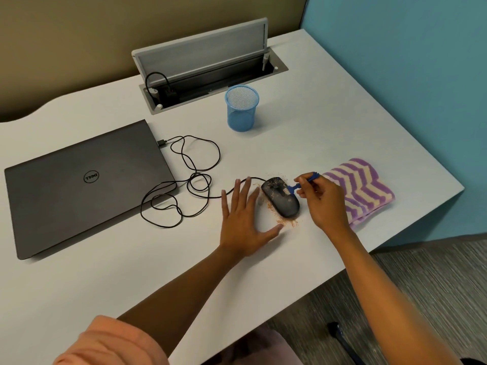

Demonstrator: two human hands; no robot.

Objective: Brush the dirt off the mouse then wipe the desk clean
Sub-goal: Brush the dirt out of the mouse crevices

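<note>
Mouse (280, 198) sits mid-desk, right of centre, between the two hands, top speckled w/ pale dust. Brown crumbs (286, 221) on the desk (303, 133) along its left edge and piled at its near end, so prob some dirt is already off the shell, but plenty left on top.

Right hand (325, 204): fingers curled, pinching a small blue brush (303, 183) by the handle, pencil-style. Brush head is on the mouse's right flank near the far end. Fine grip prob for short, controlled flicks; whether the bristles press hard, can't tell.

Left hand (243, 219): flat, fingers spread and straight, palm down on the desk just left of the mouse, holding nothing. Index fingertip looks to be at or nearly at the mouse's left edge; actual contact unclear. Likely bracing so the mouse doesn't skid under the strokes, maybe also fencing the crumbs.

Striped purple/cream cloth (361, 192) lies folded just right of the right hand, near the desk edge, staged for the wipe step, not yet used.

Mouse cable (195, 180) loops loosely leftwards to the closed laptop (87, 185). Slack there, so the mouse isn't tugged, but the loops sit close to the crumbs and could snag the wipe. Blue mesh cup (242, 108) further back, well apart.

Est: step 1 in progress, wipe pending.
</note>
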